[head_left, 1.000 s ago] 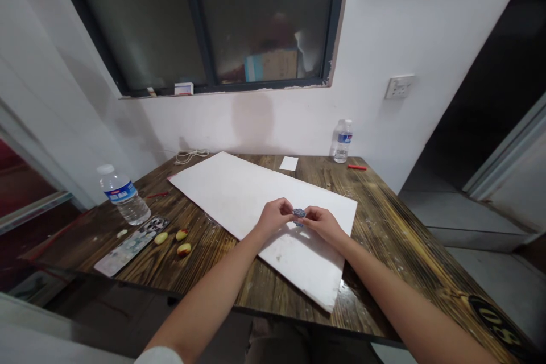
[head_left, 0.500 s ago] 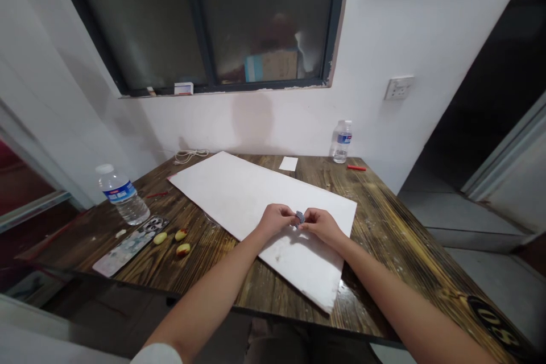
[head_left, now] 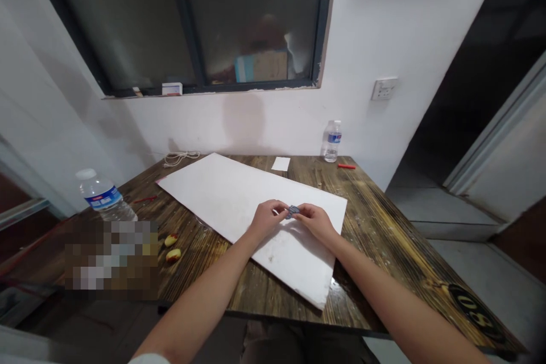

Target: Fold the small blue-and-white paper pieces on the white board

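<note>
Between my fingertips is a small grey-blue piece (head_left: 292, 212), too small to make out its kind. My left hand (head_left: 269, 219) pinches it from the left with thumb and forefinger. From the right, my right hand (head_left: 314, 220) grips its other side the same way. Both hands hover just over the right part of a white board (head_left: 230, 187), which lies slantwise on the wooden table (head_left: 375, 250). My fingers cover part of the piece.
A water bottle (head_left: 102, 196) stands at the left, near two yellow-red fruit pieces (head_left: 173, 255) and a pixelated patch. At the back are a white cable (head_left: 181, 156), a white card (head_left: 280, 163), a second bottle (head_left: 333, 142) and a red stick (head_left: 346, 166). Behind them rises the wall.
The grey-blue piece has turned from upright to lying more flat between my fingers. The whole view has shifted, so things appear further left. Both hands keep their pinch.
</note>
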`<state>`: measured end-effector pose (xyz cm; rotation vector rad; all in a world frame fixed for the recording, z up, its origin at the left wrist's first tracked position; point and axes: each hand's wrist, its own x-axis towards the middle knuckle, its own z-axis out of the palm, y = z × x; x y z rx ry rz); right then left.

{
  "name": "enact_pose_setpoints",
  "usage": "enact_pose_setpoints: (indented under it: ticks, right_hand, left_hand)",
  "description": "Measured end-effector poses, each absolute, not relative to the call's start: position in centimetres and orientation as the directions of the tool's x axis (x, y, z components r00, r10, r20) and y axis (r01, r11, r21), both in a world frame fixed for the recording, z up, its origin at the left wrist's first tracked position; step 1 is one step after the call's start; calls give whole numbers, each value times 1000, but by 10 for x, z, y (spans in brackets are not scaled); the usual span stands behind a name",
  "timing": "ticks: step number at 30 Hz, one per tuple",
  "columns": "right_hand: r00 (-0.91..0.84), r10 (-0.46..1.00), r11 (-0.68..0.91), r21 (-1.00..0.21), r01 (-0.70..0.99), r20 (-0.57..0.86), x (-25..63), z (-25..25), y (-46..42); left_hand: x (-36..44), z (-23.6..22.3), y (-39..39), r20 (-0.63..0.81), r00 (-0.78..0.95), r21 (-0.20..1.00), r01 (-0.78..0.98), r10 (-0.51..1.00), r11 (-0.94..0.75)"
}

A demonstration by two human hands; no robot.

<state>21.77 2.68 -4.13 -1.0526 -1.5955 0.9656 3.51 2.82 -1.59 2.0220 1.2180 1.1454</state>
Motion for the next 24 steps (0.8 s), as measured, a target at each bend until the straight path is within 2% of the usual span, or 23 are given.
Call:
enact_pose_setpoints:
  ticks: [5,10,12,18,22,24]
  right_hand:
    - [-142,928,373,-873,314,345,220,-36,24]
    - [-174,942,332,-882,335,288,222,-45,29]
    - [-180,934,353,-866,354,308,223,-44,29]
    - [-210,841,527,-671,521,498,223,-36,26]
    - [-218,863,503,-732,460,456,222,-38,27]
    - [-242,868,495,-717,491,434,222,-40,28]
  left_hand:
    - [33,-15,29,470,358,611,527,807,-590]
    - [30,-20,33,370,408,656,521,835,-546]
    - [29,-21,33,334,438,671,511,834,-537]
    - [28,-15,31,441,425,553,564,790,-613]
    - [28,-14,31,396,489,479,613,777,-629]
    - [28,-15,32,369,488,463,641,791,-612]
